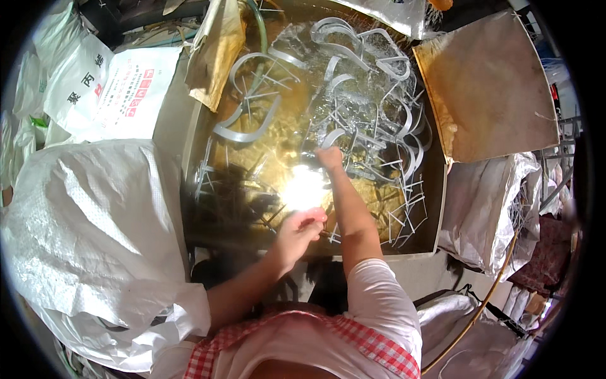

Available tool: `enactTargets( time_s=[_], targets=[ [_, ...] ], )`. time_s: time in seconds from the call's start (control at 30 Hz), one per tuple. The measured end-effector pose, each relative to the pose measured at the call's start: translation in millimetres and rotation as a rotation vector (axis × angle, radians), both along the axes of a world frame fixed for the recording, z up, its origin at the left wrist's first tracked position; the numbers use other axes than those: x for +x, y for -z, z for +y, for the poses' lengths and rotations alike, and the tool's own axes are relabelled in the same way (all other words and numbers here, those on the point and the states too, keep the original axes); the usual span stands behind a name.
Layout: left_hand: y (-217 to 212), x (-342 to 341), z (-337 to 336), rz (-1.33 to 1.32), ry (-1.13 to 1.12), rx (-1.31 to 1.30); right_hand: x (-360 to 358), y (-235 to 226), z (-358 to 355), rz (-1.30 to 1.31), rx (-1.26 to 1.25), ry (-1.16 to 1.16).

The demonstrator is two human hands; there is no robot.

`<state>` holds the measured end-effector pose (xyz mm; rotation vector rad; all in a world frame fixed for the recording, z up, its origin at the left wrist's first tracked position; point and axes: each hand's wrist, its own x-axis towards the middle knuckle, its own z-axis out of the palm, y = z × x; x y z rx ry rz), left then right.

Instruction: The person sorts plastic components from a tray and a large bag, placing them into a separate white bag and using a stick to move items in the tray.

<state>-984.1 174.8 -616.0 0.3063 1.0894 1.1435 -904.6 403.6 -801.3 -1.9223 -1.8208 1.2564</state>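
A wide tub [440,208] of shallow water stands before me, with curved, pale grey plastic pieces and thin white sticks in it. My right hand [329,158] reaches to the tub's middle, its fingers closed at the near end of a curved plastic piece [333,137]. Closer to me, my left hand [300,231] is held over the near part of the tub with curled fingers. A reddish patch shows at its fingertips beside a strong glare, and I cannot make out what it holds, if anything. Another large curved piece [249,134] lies left of my right hand.
White woven sacks [95,221] crowd the left side. A cardboard sheet [489,88] leans at the tub's right edge, another cardboard piece [218,54] at its far left. A green hose [260,28] runs into the water. More sacks [486,215] stand at the right.
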Motion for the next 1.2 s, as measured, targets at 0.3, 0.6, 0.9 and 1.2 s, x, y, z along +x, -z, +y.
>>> enactTargets(
  time_s=[0.3, 0.6, 0.9, 1.2],
  targets=[
    [23.9, -3.8, 12.2, -0.034, -0.304, -0.367, -4.2, -140.2, -37.1, 0.818, -0.562, 0.379],
    [13.6, -12.8, 14.3, -0.393, -0.246, -0.149, 40.1, -243.8, -94.9, 1.161, -0.515, 0.149],
    [0.0, -2.2, 13.1, -0.193, -0.265, 0.198, 76.4, -254.5, -106.2, 0.673, -0.1, -0.126],
    [-26.3, -8.5, 15.5, -0.088, -0.419, 0.18, 33.7, -228.3, -142.8, 0.238, -0.039, -0.52]
  ],
)
